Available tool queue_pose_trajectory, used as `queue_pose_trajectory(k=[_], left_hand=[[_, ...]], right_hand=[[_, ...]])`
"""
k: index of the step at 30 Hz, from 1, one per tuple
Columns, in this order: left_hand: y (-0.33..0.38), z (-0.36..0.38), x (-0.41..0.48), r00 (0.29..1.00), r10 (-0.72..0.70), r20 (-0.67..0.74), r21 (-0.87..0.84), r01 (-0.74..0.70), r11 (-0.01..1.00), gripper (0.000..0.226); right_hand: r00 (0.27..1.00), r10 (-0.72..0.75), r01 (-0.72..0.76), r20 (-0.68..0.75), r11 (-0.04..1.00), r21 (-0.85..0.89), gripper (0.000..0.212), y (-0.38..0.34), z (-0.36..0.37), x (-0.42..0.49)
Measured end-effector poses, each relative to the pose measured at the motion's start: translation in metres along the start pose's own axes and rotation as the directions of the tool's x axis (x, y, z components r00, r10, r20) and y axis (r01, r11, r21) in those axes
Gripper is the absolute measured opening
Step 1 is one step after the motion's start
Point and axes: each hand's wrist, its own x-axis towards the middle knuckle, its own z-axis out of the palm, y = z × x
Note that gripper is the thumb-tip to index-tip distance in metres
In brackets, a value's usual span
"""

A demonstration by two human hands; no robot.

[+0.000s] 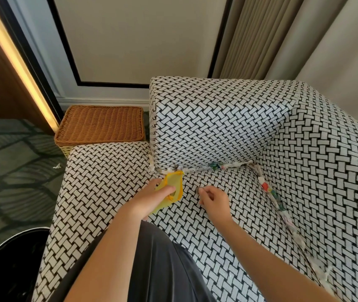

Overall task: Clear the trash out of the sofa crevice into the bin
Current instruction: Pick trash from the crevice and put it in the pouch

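Note:
My left hand point(154, 198) grips a yellow dustpan-like scoop point(172, 184), whose front edge points at the left end of the crevice. Crumpled paper and coloured wrappers, the trash point(215, 166), are wedged along the crevice between the seat and the backrest, and more trash point(268, 189) runs down the right-hand crevice beside the armrest. My right hand point(213, 198) hovers over the seat cushion point(206, 225) with its fingers curled, holding nothing that I can see. The black round bin point(10, 264) stands on the floor at the lower left.
A brown wicker basket point(102, 125) sits on the floor left of the sofa back. A small white scrap point(57, 166) lies on the patterned carpet. Curtains point(282, 35) hang behind the sofa. My dark clothing point(165, 269) covers the seat's front.

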Motion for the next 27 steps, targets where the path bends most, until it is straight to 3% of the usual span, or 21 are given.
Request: queue_pose_trajectory(k=[3,5,13,17,19,21,23,27], left_hand=[[0.006,0.003,-0.004,0.998,0.057,-0.011,0.062,-0.056,0.996,0.033],[0.011,0.004,-0.01,0.994,0.109,-0.023,0.145,-0.104,0.984,0.033],[0.021,0.019,-0.02,0.977,0.21,-0.033,0.328,-0.188,0.926,0.056],[0.016,0.016,-0.012,0.985,0.168,-0.041,0.298,-0.149,0.943,0.061],[0.016,0.017,-0.011,0.986,0.165,-0.022,0.338,-0.148,0.93,0.06],[0.016,0.019,-0.008,0.986,0.169,-0.007,0.356,-0.156,0.921,0.058],[0.017,0.02,-0.004,0.987,0.163,-0.01,0.345,-0.149,0.927,0.058],[0.016,0.018,-0.001,0.987,0.162,0.0,0.282,-0.156,0.947,0.056]], right_hand=[[0.997,0.07,-0.078,0.042,0.957,0.279,0.025,-0.024,-0.008,-0.022],[0.997,0.063,-0.078,0.051,0.932,0.355,0.022,-0.038,-0.01,-0.029],[0.984,-0.173,0.167,0.045,0.981,0.101,0.025,-0.055,0.001,-0.028],[0.988,-0.078,0.096,-0.132,0.986,0.133,0.018,-0.032,-0.007,-0.018],[0.987,0.007,-0.001,-0.159,0.999,0.037,0.017,-0.012,-0.012,-0.004],[0.985,0.038,-0.074,-0.171,0.975,-0.208,0.024,0.011,-0.019,0.01],[0.985,-0.015,-0.071,-0.171,0.871,-0.486,0.033,0.028,-0.023,0.02],[0.993,0.005,-0.085,-0.116,0.714,-0.694,0.052,0.02,-0.026,0.042]])
